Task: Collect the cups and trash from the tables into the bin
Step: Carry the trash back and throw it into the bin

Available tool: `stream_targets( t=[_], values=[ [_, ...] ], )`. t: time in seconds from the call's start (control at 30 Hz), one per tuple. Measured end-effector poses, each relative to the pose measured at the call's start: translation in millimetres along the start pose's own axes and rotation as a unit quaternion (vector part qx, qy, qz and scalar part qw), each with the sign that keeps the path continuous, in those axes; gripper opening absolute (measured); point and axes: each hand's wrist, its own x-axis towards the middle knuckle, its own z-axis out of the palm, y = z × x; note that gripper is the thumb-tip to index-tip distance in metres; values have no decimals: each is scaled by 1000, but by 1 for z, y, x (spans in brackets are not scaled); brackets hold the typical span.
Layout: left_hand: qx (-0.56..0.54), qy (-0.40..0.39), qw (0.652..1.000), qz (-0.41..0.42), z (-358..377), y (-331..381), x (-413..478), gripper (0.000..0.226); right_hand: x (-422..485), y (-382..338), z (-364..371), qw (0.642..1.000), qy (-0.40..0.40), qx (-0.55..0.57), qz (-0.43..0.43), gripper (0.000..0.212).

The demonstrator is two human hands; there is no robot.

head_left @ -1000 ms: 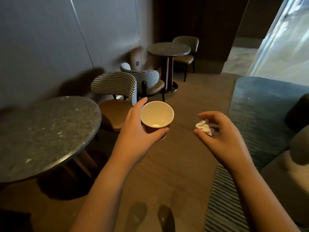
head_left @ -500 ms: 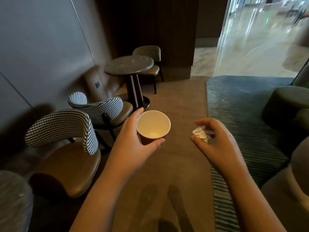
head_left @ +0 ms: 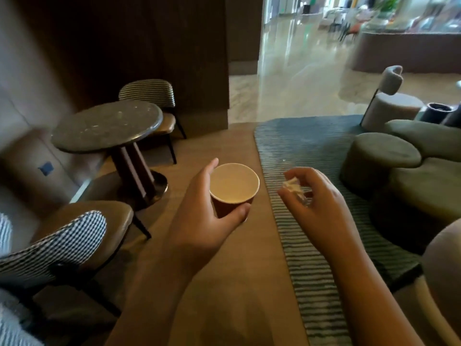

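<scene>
A paper cup (head_left: 233, 186) is held upright in the left hand (head_left: 199, 221), with the fingers (head_left: 209, 171) and thumb curled round its wall. It is carried in the air above the wooden floor, near the middle of the scene. A crumpled white scrap of trash (head_left: 293, 187) is pinched in the fingertips of the right hand (head_left: 316, 211), just right of the cup. A round counter (head_left: 107, 126) stands far left, well apart from both hands. The task is judged partly done: both items are collected but neither is binned. A dark round container (head_left: 439, 112) is seen far right, but whether it is the bin cannot be told.
</scene>
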Motion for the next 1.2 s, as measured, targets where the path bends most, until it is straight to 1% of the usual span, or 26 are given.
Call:
stream_targets(
  t=[0.1,0.2,0.37,0.43,0.57,0.7,0.83,0.97,1.03,1.1,1.2],
  values=[
    [-8,-47,998,33,20,-15,95,91,60,28,7,998,31,-23,49,32],
    [-27,-106,992,69,56,-15,179,92,108,62,3,992,65,-37,100,36],
    [-56,-214,964,145,141,-1,308,95,191,138,-15,974,143,-62,166,40],
    [-60,-242,952,176,181,6,359,94,227,176,-25,965,179,-66,182,39],
    [-56,-265,938,218,255,23,460,94,308,253,-45,948,229,-59,214,35],
    [-69,-301,925,223,314,47,554,94,390,311,-66,934,262,-72,233,31],
    [-81,-314,917,232,368,63,642,98,466,358,-89,920,294,-91,244,28],
    [-94,-317,912,244,431,63,731,100,539,416,-99,904,314,-115,265,30],
    [-93,-325,903,264,463,58,781,100,577,448,-99,893,332,-119,278,30],
    [-92,-332,896,281,492,51,837,97,617,479,-98,885,342,-129,289,30],
    [-104,-336,892,283,529,46,932,96,682,523,-104,871,355,-140,309,33]
  ],
)
